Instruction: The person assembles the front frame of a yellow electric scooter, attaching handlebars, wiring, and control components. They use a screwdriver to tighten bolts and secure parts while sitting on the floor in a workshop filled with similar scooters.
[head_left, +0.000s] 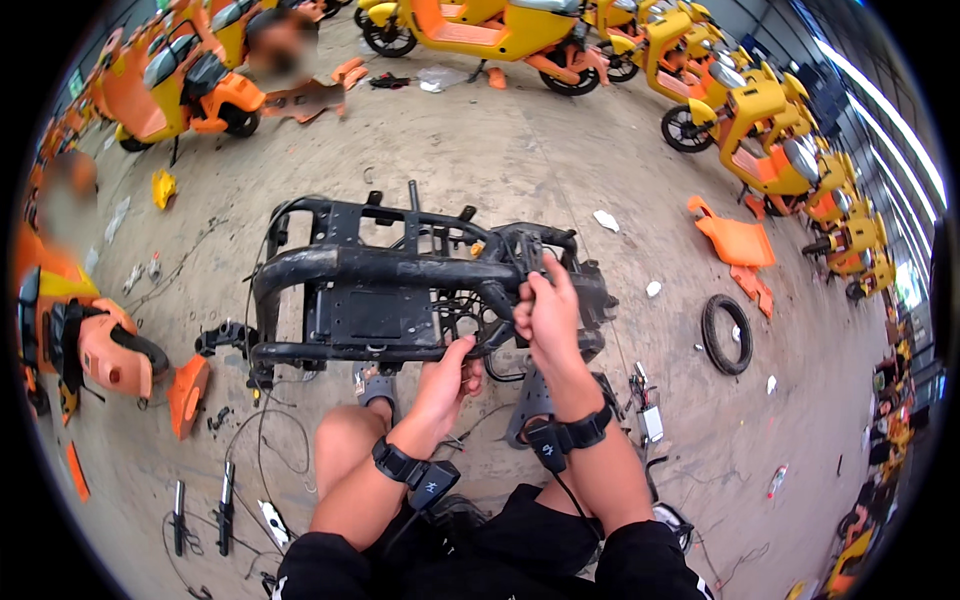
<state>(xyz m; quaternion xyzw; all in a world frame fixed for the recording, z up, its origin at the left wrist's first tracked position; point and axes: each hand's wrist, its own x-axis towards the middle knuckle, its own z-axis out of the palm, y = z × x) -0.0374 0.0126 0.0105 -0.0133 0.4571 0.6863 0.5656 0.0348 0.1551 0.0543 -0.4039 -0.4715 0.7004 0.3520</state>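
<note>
We find the black scooter frame (385, 268) lying on the concrete floor (560, 165) directly in front of the person, above the grey clogs (533, 398), with its bare tubes and flat inner plate (365, 314) exposed.

The left hand (448, 382) is at the near lower tube, fingers curled and thumb upward by the tube. We cannot tell whether it pinches a cable, grips a part or merely rests there. The right hand (553, 312) is raised at the bracketed right end of the frame, with thumb and forefinger drawn close together; what lies between them, if anything, is too small and dark for us to confirm.

We judge the step in hand to be close finger work on a fitting or cable at that end, given the loose wiring (462, 312) visible inside the frame. In our judgement, the next move calls for a steady left hand against the tube and a precise right fingertip hold, taking care not to snag the wiring.

To the right we note a loose tyre (709, 338) and an orange panel (735, 240), both well apart from the frame.
</note>
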